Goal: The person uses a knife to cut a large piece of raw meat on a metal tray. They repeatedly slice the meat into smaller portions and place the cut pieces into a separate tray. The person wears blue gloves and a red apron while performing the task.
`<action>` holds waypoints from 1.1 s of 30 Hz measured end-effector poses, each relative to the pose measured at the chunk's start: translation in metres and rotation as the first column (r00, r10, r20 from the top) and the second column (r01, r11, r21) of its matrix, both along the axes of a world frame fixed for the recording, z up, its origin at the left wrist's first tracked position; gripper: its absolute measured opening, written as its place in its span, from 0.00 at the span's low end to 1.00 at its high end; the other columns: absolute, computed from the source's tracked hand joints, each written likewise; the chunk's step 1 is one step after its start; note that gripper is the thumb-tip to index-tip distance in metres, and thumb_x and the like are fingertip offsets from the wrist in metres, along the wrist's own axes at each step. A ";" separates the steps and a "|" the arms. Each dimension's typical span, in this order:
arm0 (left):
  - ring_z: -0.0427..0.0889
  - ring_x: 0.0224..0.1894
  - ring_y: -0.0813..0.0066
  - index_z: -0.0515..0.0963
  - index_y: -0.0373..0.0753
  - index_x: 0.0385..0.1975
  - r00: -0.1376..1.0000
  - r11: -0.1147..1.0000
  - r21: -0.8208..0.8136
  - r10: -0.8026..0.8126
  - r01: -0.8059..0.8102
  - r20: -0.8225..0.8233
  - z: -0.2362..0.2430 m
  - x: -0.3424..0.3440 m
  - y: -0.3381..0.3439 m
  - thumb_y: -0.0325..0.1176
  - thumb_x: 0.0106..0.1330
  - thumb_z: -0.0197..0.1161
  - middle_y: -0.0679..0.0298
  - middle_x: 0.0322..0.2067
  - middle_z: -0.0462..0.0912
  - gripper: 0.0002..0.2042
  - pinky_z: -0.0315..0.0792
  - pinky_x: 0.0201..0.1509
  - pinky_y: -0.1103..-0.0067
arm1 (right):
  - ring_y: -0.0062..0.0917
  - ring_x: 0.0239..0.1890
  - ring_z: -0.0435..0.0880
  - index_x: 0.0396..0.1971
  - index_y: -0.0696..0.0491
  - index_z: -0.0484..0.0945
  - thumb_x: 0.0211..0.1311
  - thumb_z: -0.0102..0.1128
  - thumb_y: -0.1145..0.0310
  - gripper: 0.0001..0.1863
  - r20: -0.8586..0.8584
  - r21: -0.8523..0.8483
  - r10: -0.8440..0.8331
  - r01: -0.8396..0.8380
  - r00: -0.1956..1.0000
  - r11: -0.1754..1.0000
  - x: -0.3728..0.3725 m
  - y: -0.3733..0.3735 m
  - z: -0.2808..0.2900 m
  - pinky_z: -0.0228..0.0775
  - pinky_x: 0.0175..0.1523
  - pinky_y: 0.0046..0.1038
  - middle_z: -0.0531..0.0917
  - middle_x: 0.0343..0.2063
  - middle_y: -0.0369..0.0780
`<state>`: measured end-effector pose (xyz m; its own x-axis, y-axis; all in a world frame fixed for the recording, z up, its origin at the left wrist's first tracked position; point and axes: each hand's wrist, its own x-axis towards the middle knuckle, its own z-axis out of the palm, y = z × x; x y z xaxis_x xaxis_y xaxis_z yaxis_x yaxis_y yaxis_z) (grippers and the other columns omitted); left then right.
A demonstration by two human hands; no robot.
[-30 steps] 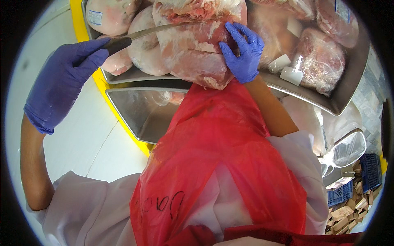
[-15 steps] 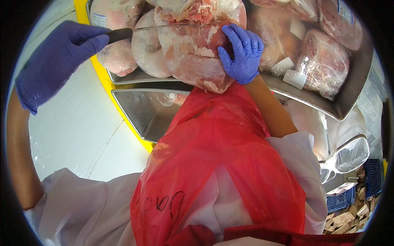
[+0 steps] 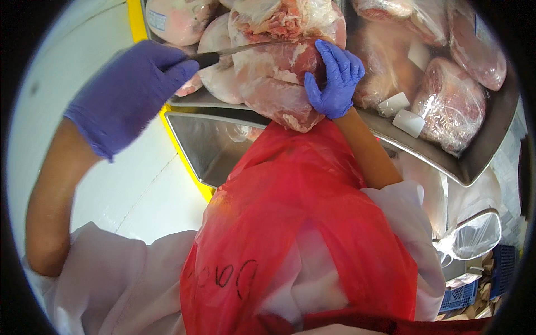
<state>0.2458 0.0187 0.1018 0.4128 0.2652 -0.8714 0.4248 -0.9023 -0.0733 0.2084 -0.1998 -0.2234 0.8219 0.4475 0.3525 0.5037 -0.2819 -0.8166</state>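
Note:
My left hand (image 3: 124, 94), in a purple glove, is closed around the dark handle of a knife (image 3: 207, 60). Its long thin blade lies across the upper part of a large unwrapped piece of raw meat (image 3: 273, 70), the tip end close to my right fingers. On the right side of that meat rests my gloved right hand (image 3: 336, 82), fingers laid out over the surface and thumb apart. The meat sits over the near edge of a metal tray (image 3: 463, 170), just above my red apron. Pale rounded pieces of meat (image 3: 216, 75) lie to its left.
Plastic-wrapped meat (image 3: 453, 106) and small white cards (image 3: 408, 123) fill the tray's right side. A second metal tray (image 3: 204, 148) stands below on the left, beside a yellow edge (image 3: 172, 131). Blue crates (image 3: 460, 296) and clear plastic bags are at the lower right.
My left hand has moved right and slightly down with the knife, whose handle is now nearer the meat. The right hand stays on the meat. The whole view has shifted a little.

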 end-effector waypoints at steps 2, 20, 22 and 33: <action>0.85 0.45 0.47 0.80 0.33 0.53 0.998 0.993 0.113 -0.042 0.038 0.038 -0.003 -0.024 -0.019 0.41 0.73 0.58 0.42 0.43 0.84 0.19 0.76 0.51 0.66 | 0.33 0.57 0.72 0.63 0.45 0.75 0.50 0.67 0.55 0.36 -0.008 0.037 -0.014 0.014 1.000 0.999 -0.004 0.002 -0.002 0.54 0.66 0.39 0.78 0.58 0.35; 0.86 0.35 0.48 0.69 0.58 0.68 0.891 0.843 0.400 0.184 -0.361 0.416 -0.072 -0.174 -0.124 0.56 0.74 0.53 0.51 0.36 0.87 0.25 0.77 0.33 0.58 | 0.37 0.60 0.70 0.64 0.49 0.72 0.55 0.65 0.55 0.35 0.074 0.107 0.082 -0.089 0.994 0.990 -0.004 0.002 -0.013 0.50 0.66 0.41 0.77 0.57 0.39; 0.86 0.36 0.47 0.69 0.58 0.68 0.875 0.837 0.381 0.214 -0.393 0.434 -0.075 -0.176 -0.125 0.56 0.74 0.53 0.51 0.37 0.87 0.25 0.77 0.34 0.58 | 0.37 0.60 0.70 0.64 0.49 0.72 0.56 0.64 0.55 0.34 0.075 0.106 0.076 -0.084 0.994 0.991 -0.003 0.002 -0.015 0.49 0.67 0.41 0.77 0.58 0.39; 0.86 0.44 0.50 0.76 0.49 0.61 0.855 0.861 0.339 0.187 -0.380 0.483 -0.054 -0.175 -0.108 0.58 0.74 0.50 0.53 0.43 0.87 0.26 0.78 0.46 0.61 | 0.37 0.59 0.71 0.63 0.49 0.73 0.57 0.63 0.56 0.33 0.070 0.107 0.069 -0.076 0.995 0.991 -0.003 0.002 -0.011 0.51 0.66 0.41 0.77 0.59 0.39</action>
